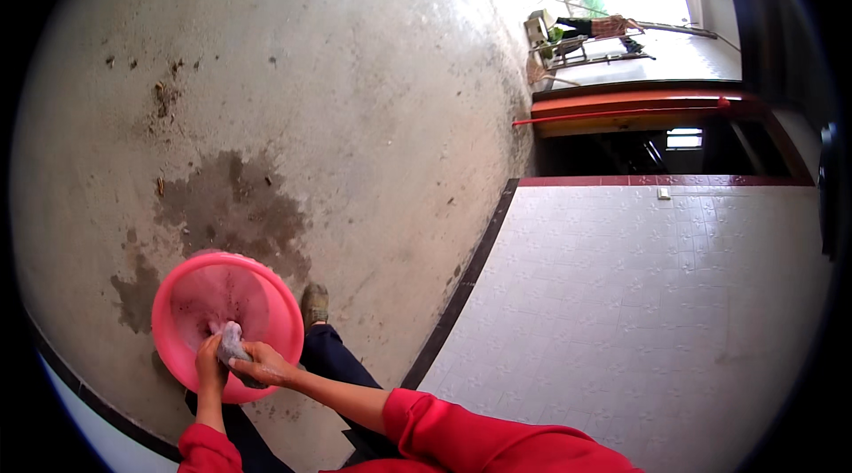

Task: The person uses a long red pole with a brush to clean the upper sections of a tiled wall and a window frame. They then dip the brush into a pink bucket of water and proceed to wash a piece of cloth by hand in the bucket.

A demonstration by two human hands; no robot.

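A pink basin [288, 313] stands on the concrete floor, with cloudy water [197, 300] inside. Over its near part, both my hands grip a small, wet-looking grey bundle [232, 342]; it looks like cloth, but its exact kind is unclear. My left hand [209, 362] closes on the bundle's left side. From the right, my right hand [264, 365] wraps round it, its fingers bent. Part of the bundle is hidden by my fingers. Red sleeves are pushed up on both my forearms.
Beyond the basin a dark wet patch [235, 207] spreads over the concrete. My shoe [314, 304] rests just right of the basin. A white tiled wall [612, 278] with a dark base strip runs along the right. Farther off are a doorway, a red pole [621, 112] and a broom [536, 71].
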